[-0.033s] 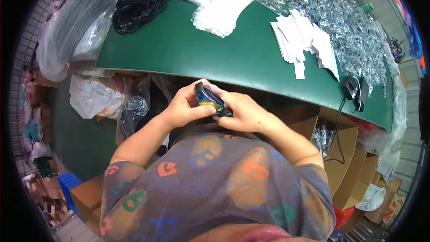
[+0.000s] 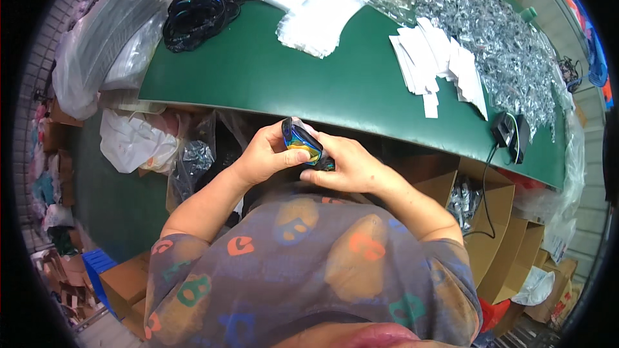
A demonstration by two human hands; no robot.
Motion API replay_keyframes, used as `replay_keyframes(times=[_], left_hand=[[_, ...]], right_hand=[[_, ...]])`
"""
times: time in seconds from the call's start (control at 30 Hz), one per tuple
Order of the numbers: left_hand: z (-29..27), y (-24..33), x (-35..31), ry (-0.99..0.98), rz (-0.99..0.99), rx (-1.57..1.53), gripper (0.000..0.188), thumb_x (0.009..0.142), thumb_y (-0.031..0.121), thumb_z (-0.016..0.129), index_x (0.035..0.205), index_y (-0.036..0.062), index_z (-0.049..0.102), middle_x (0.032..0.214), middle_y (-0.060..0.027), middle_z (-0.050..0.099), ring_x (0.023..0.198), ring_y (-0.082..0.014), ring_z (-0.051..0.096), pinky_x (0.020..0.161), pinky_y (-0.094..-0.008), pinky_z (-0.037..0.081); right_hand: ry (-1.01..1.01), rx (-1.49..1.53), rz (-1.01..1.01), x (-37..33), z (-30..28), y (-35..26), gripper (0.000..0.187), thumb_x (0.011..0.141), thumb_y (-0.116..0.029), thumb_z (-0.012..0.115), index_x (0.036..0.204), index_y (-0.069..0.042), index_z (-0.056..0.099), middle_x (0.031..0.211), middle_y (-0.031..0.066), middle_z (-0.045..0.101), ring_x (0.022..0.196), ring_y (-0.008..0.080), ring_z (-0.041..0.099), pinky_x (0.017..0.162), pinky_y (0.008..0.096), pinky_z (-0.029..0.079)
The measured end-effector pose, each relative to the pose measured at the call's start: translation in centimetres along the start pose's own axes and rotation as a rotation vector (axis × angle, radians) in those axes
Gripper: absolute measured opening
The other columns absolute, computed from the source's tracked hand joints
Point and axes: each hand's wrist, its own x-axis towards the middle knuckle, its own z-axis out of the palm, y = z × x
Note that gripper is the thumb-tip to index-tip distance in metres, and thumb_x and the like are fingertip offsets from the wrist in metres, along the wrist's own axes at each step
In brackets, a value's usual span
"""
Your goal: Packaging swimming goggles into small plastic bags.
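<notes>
A pair of black swim goggles [image 2: 303,144] with shiny blue and yellow mirrored lenses is held between my two hands, just off the near edge of the green table. My left hand [image 2: 265,156] grips the lens side, its thumb lying across the lower part of the lens. From the other side, my right hand [image 2: 345,162] closes round the black strap end, with its thumb and fingers pressed in. Part of the goggles is hidden behind my fingers. More black goggles [image 2: 198,13] lie in a heap at the table's far left.
The green table [image 2: 238,80] carries white paper stacks [image 2: 322,22], white slips [image 2: 419,55] and a large heap of clear plastic packages [image 2: 509,58]. A black power adapter [image 2: 506,132] sits near its right edge, its cable hanging down. Open cardboard boxes [image 2: 496,206] stand below right.
The goggles are tilted slightly, so more of the mirrored lens shows. My right fingers have shifted a little at the strap end. Both hands keep their hold.
</notes>
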Motion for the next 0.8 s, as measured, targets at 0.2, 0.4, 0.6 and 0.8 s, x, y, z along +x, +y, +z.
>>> replay_keyframes(times=[0.2,0.4,0.6,0.8], left_hand=[[0.5,1.2,2.6,0.034,-0.131,0.028,0.029,0.093,0.015,0.077,0.118,0.004,0.067,0.107,-0.0017,0.07,0.099,-0.0109,0.065,0.09,-0.0293,0.053],[-2.4,1.8,10.1,0.007,0.124,0.13,0.056,0.097,0.03,0.072,0.144,0.005,0.056,0.115,-0.003,0.067,0.096,-0.0119,0.06,0.092,-0.0307,0.051],[-11.0,5.5,21.4,0.319,0.708,1.418,0.032,0.095,0.015,0.066,0.125,0.0053,0.07,0.122,-0.0147,0.072,0.112,-0.0316,0.069,0.098,-0.0414,0.053],[-13.4,6.1,23.1,0.165,0.574,1.528,0.012,0.089,0.018,0.072,0.096,0.0109,0.078,0.122,-0.0094,0.072,0.118,-0.0293,0.065,0.104,-0.0433,0.048]], right_hand=[[0.237,-0.171,-0.011,0.2,0.5,1.2,0.042,0.093,-0.038,0.071,0.11,-0.001,0.061,0.096,0.0207,0.069,0.09,0.042,0.068,0.077,0.0474,0.054],[0.348,0.065,0.108,0.0,-3.6,2.6,0.036,0.096,-0.033,0.07,0.114,-0.002,0.063,0.091,0.011,0.07,0.081,0.0231,0.069,0.074,0.0391,0.054],[0.637,0.89,0.079,-0.1,-6.5,6.8,0.04,0.104,-0.042,0.054,0.107,-0.003,0.053,0.071,0.0073,0.055,0.061,0.0184,0.055,0.059,0.0337,0.051],[0.574,0.924,0.052,-0.1,-6.6,6.7,0.037,0.104,-0.04,0.058,0.109,-0.004,0.054,0.074,0.0074,0.057,0.065,0.0169,0.056,0.062,0.0322,0.051]])
